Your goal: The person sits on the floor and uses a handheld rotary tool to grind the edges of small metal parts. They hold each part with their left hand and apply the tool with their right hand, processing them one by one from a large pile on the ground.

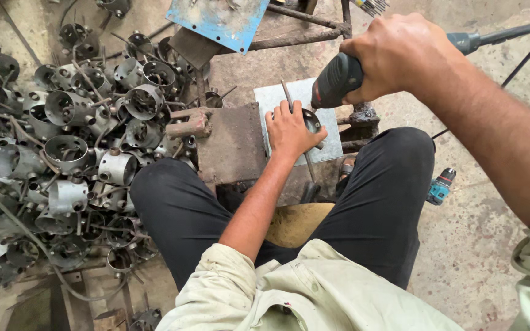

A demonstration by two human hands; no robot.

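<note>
My right hand (pixel 400 55) grips a dark corded power tool (pixel 337 79), its nose pointing down at a small round metal ring part (pixel 311 121). My left hand (pixel 289 130) lies flat on a pale metal plate (pixel 332 144) and presses that ring part down, with a thin metal rod (pixel 286 93) running under the fingers. The plate rests on a rusty metal block (pixel 234 144) between my knees. I sit low, with black trousers on.
A big heap of grey metal cylinder parts with rods (pixel 69 153) fills the left floor. A blue perforated sheet (pixel 219 21) lies at the top. A small teal cordless drill (pixel 440 187) rests on the concrete floor at right. The tool's cable (pixel 526 58) runs off right.
</note>
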